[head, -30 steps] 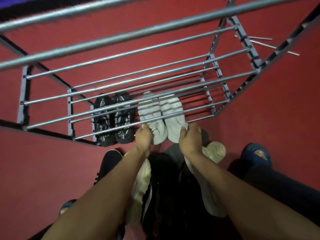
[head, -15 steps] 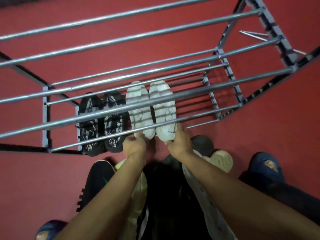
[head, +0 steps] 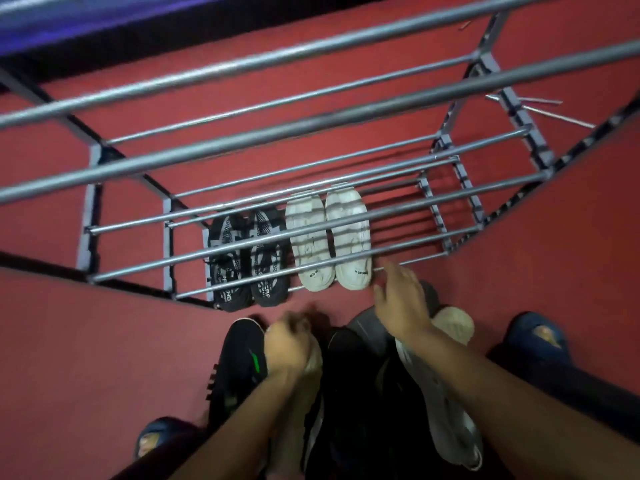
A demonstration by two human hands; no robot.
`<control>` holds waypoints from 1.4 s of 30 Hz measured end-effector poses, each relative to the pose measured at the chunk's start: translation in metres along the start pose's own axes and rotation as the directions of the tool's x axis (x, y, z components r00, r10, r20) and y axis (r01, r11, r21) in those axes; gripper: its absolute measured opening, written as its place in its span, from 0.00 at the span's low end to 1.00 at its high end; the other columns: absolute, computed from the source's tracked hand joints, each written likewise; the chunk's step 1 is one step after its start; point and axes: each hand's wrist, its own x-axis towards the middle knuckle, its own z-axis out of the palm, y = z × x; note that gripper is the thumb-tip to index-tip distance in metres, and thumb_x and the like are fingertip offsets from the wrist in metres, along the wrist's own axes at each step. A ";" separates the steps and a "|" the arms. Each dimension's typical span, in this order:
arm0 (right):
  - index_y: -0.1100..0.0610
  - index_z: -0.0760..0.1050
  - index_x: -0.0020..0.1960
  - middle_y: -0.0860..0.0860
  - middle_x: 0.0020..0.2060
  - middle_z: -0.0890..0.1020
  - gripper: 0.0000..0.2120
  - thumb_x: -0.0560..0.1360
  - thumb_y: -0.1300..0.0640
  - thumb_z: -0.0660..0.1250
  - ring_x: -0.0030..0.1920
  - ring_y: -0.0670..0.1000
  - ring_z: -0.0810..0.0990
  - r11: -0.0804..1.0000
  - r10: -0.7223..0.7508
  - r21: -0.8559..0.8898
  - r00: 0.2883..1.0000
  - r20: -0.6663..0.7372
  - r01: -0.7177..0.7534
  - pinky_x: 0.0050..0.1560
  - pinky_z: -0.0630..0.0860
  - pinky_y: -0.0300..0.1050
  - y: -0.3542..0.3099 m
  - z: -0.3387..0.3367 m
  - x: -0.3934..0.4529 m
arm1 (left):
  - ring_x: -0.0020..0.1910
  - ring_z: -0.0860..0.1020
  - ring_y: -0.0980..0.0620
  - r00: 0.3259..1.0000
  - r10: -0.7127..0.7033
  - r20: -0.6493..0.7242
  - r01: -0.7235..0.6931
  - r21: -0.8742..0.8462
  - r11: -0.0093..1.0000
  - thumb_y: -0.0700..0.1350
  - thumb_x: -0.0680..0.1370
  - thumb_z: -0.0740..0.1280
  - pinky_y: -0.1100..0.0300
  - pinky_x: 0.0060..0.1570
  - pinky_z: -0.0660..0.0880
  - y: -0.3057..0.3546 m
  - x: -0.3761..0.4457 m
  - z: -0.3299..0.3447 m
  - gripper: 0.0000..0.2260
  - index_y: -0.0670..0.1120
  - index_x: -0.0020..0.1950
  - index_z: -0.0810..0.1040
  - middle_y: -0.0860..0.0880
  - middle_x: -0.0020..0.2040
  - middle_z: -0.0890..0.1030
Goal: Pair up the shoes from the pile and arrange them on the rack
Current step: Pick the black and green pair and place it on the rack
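Grip: right hand (head: 401,299) was open with fingers spread, holding nothing, just in front of the white pair; left hand (head: 289,344) was blurred and curled over a cream shoe (head: 308,372), and I could not tell whether it gripped.
On the rack: black patterned pair (head: 247,258) and white pair (head: 329,240) stood side by side on the lowest tier of the rack (head: 460,244), heels outward.
In the pile: black shoe with a green mark (head: 239,368), grey shoe (head: 436,403) and darker ones lay on the red floor (head: 86,358).
Progress: two pairs done, most of the pile apparently left; upper tiers bare.
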 end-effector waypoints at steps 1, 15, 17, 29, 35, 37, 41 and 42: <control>0.62 0.72 0.66 0.58 0.58 0.79 0.20 0.75 0.59 0.66 0.61 0.60 0.75 0.999 -0.037 -0.001 0.998 -0.052 0.037 0.62 0.73 0.55 0.004 -0.008 -0.023 | 0.54 0.82 0.40 0.995 -0.040 -0.095 0.039 -0.009 0.999 0.43 0.78 0.64 0.50 0.55 0.78 0.001 -0.019 -0.009 0.09 0.45 0.56 0.81 0.42 0.52 0.84; 0.57 0.73 0.61 0.55 0.56 0.77 0.18 0.73 0.54 0.64 0.58 0.60 0.76 0.987 -0.082 -0.123 0.986 0.146 0.101 0.60 0.73 0.53 0.002 -0.081 -0.213 | 0.61 0.79 0.43 0.937 -0.130 0.325 0.107 0.087 0.990 0.49 0.78 0.66 0.60 0.56 0.75 -0.088 -0.149 -0.043 0.19 0.45 0.69 0.73 0.47 0.63 0.79; 0.54 0.73 0.59 0.53 0.55 0.77 0.15 0.74 0.52 0.62 0.58 0.57 0.76 0.985 -0.126 -0.091 0.977 0.171 0.143 0.59 0.73 0.51 -0.013 -0.089 -0.222 | 0.63 0.78 0.45 0.873 -0.110 0.475 0.029 0.175 0.984 0.48 0.78 0.67 0.58 0.56 0.78 -0.077 -0.148 -0.044 0.17 0.49 0.66 0.73 0.49 0.63 0.78; 0.56 0.76 0.60 0.53 0.57 0.77 0.14 0.77 0.52 0.65 0.61 0.53 0.76 0.988 0.079 0.097 0.939 0.334 -0.117 0.62 0.70 0.42 -0.058 -0.069 -0.223 | 0.60 0.78 0.34 0.968 -0.233 0.091 0.202 0.263 0.943 0.49 0.84 0.56 0.48 0.58 0.74 -0.099 -0.109 0.002 0.19 0.37 0.65 0.75 0.34 0.61 0.79; 0.57 0.78 0.58 0.52 0.54 0.81 0.13 0.76 0.52 0.65 0.57 0.53 0.79 0.945 0.179 0.170 0.875 0.449 -0.280 0.59 0.74 0.45 -0.079 -0.062 -0.199 | 0.51 0.83 0.39 0.982 -0.115 0.153 0.038 0.438 0.898 0.60 0.77 0.64 0.55 0.46 0.79 -0.090 -0.111 -0.021 0.18 0.47 0.55 0.80 0.42 0.50 0.84; 0.55 0.78 0.58 0.51 0.53 0.82 0.14 0.76 0.50 0.66 0.55 0.52 0.79 0.902 0.233 0.219 0.845 0.482 -0.373 0.56 0.73 0.43 -0.081 -0.065 -0.196 | 0.49 0.84 0.40 0.992 -0.074 0.103 0.032 0.367 0.930 0.59 0.74 0.67 0.54 0.45 0.80 -0.070 -0.116 -0.034 0.18 0.47 0.53 0.81 0.43 0.48 0.85; 0.51 0.78 0.49 0.48 0.47 0.80 0.15 0.75 0.40 0.67 0.51 0.50 0.77 0.582 0.254 0.471 0.699 0.669 -0.662 0.63 0.72 0.50 -0.077 -0.077 -0.196 | 0.48 0.83 0.43 0.995 0.075 0.068 -0.086 0.186 0.979 0.55 0.71 0.70 0.58 0.43 0.76 0.003 -0.142 -0.051 0.14 0.47 0.50 0.81 0.46 0.46 0.85; 0.49 0.78 0.49 0.48 0.47 0.81 0.14 0.75 0.39 0.67 0.53 0.50 0.78 0.417 0.205 0.535 0.650 0.732 -0.735 0.65 0.73 0.51 -0.078 -0.080 -0.198 | 0.47 0.83 0.45 0.984 0.132 0.124 -0.148 0.134 0.980 0.53 0.71 0.70 0.59 0.43 0.76 0.021 -0.153 -0.052 0.12 0.48 0.49 0.81 0.47 0.45 0.85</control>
